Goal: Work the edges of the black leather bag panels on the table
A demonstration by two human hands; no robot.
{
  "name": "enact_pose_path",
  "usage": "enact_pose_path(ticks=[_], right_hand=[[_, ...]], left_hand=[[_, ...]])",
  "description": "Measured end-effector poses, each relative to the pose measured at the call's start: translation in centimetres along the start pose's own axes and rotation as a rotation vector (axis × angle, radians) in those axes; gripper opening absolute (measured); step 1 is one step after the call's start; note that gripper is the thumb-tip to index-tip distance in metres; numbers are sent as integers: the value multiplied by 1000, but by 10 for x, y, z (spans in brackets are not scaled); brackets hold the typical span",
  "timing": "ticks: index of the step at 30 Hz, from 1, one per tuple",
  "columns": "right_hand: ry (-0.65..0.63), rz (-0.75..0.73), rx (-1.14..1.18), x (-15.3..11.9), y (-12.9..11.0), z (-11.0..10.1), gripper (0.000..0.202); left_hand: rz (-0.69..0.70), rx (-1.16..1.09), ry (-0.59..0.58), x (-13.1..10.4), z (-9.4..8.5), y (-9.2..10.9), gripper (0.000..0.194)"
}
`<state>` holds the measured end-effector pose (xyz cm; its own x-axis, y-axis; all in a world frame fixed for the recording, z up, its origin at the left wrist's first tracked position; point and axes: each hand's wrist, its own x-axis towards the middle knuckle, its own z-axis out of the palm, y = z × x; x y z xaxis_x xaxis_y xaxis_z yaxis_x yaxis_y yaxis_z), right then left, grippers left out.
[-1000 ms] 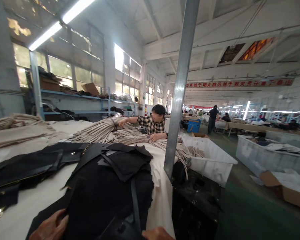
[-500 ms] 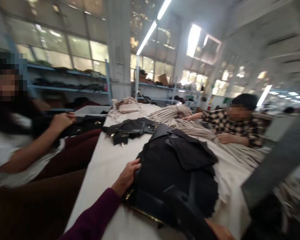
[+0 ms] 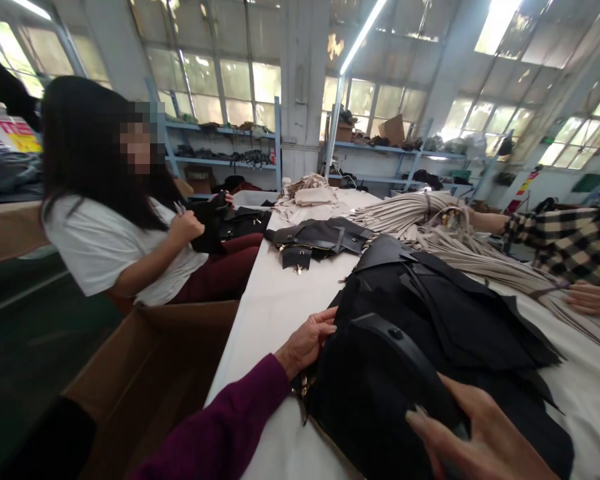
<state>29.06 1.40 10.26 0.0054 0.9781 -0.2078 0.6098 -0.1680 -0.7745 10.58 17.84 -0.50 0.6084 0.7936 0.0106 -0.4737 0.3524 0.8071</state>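
Head view: your left hand [image 3: 307,341] is resting spread fingers against the black pile [image 3: 430,347] on the bench [image 3: 275,307]. Your right hand [image 3: 475,433] is gripping a strap [image 3: 405,353].

Tall grimy factory windows [image 3: 235,80] line the white wall, blue metal shelving [image 3: 220,143] stands beneath, fluorescent ceiling tube [image 3: 363,33] glows above.

A garment or leather-goods factory floor with workers at a long table.

The white worktable [image 3: 280,300] carries piles of black cut pieces [image 3: 320,237] and bundled beige straps [image 3: 405,213]. Metal shelving [image 3: 225,143] holds stock beneath tall, grimy windows [image 3: 235,80]. A tube light [image 3: 363,33] hangs overhead, and a cardboard box [image 3: 145,373] stands at the table's left edge.
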Motion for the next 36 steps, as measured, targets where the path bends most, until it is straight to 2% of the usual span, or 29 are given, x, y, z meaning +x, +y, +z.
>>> enact_pose_path(ticks=[6,10,14,18,21,23,25,27,29,31,33,36], right_hand=[[-9,-139,81,33,-12,-3,27],[112,-136,79,34,-11,-23,33],[331,-95,26,9,-8,-56,37],[471,-18,8,-27,0,-80,40],[492,13,-41,-51,15,-85,45],[473,86,-26,-63,28,-82,47],[455,156,-3,-73,40,-77,48],[451,180,-6,-82,50,-70,48],[444,182,-24,-89,58,-64,48],[413,201,-25,-96,68,-57,48],[374,228,-15,-101,77,-52,46],[337,250,-20,-106,86,-45,45]], left_hand=[[-34,58,15,-5,8,2,47],[-41,217,89,-5,6,0,40],[-43,451,155,-3,-1,-6,20],[-9,732,240,-6,2,-1,18],[131,985,328,-24,21,10,29],[263,1164,338,-48,41,13,30],[340,1292,243,-77,60,9,31],[376,1416,70,-106,73,-5,33],[494,1704,-172,-128,78,-25,41],[582,1885,-327,-141,77,-46,47],[612,1889,-364,-143,75,-63,48],[559,1763,-338,-135,78,-78,45]])
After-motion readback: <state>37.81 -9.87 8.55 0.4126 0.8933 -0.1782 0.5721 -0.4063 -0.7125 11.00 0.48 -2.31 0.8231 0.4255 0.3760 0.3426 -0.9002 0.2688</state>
